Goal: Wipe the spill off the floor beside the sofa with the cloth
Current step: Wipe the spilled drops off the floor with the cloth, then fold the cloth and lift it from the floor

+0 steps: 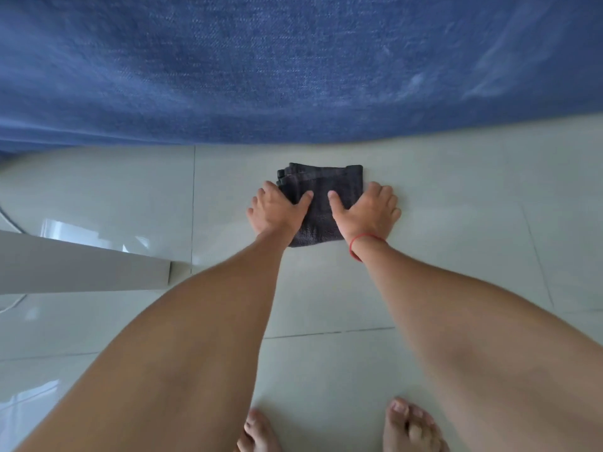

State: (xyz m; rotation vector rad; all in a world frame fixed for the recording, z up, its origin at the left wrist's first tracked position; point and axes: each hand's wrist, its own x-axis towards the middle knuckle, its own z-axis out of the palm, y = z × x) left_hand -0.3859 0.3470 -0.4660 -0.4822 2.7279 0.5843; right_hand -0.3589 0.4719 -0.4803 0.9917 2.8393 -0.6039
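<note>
— What's around the cloth?

— The cloth (321, 203), dark grey and folded, lies flat on the floor (456, 230), just in front of the blue sofa (293, 66), whose fabric fills the whole upper part of the view. To the left a pale, flat board-like piece (81, 262) juts in low over the tiles; I can't tell what it belongs to. A thin white cord (9, 223) curves at the far left edge.

— And the hands?

— Both are pressed down on the cloth. The left hand (275, 210) covers its left side, the right hand (368, 212) its right side, fingers spread wide and flat, thumbs pointing toward each other across the middle. Neither is gripping it. A red band (359, 244) sits on the right wrist.

— Anything in the way?

— Only the person's own bare knees and feet (409, 425), low in the view, well behind the cloth.

— The floor itself?

— Pale, glossy tiles with thin dark joints, bright window glare on the left. I can't make out any spill on them.
</note>
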